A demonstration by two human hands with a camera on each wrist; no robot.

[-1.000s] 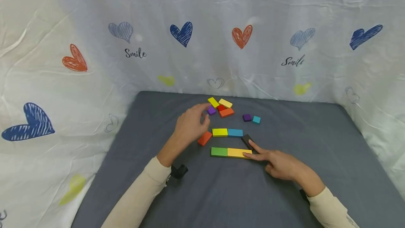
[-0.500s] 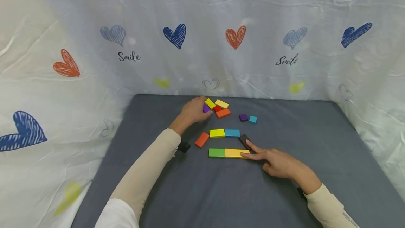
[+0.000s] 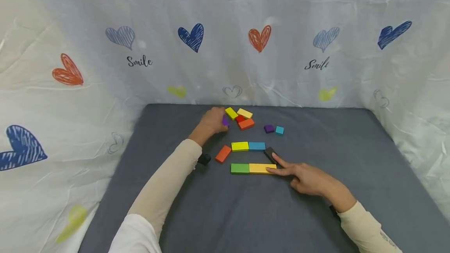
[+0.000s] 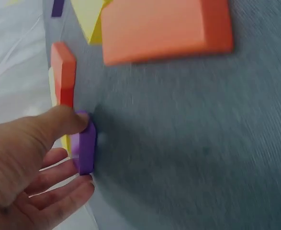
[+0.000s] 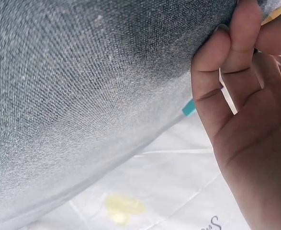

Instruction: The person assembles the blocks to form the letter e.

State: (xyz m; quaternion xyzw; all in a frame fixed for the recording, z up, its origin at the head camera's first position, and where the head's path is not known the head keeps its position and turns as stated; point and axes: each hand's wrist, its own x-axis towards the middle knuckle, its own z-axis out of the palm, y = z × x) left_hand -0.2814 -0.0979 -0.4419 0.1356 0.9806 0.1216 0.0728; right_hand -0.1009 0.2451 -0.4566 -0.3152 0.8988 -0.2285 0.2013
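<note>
My left hand (image 3: 211,123) pinches a purple block (image 4: 86,148) between thumb and fingers, at the left side of a small pile. With two fingers extended, my right hand (image 3: 309,179) touches a black block (image 3: 269,154) and an amber-yellow block (image 3: 259,168); its other fingers are curled in. A green block (image 3: 240,168) lies end to end with the amber one. Behind them a yellow block (image 3: 240,146) meets a blue block (image 3: 257,146). An orange block (image 3: 223,154) slants at the left of these rows, and the black one slants at the right.
The pile holds a yellow block (image 3: 231,113), a cream block (image 3: 245,113), a red block (image 3: 240,118) and an orange-red block (image 3: 247,123). To its right lie a dark purple block (image 3: 269,129) and a teal block (image 3: 279,130). A white curtain (image 3: 225,65) borders the grey tabletop (image 3: 218,214).
The left hand has reached back to the pile, taken hold of the purple block and drawn it slightly left, away from the yellow one. The right hand's two fingers have stayed on their blocks.
</note>
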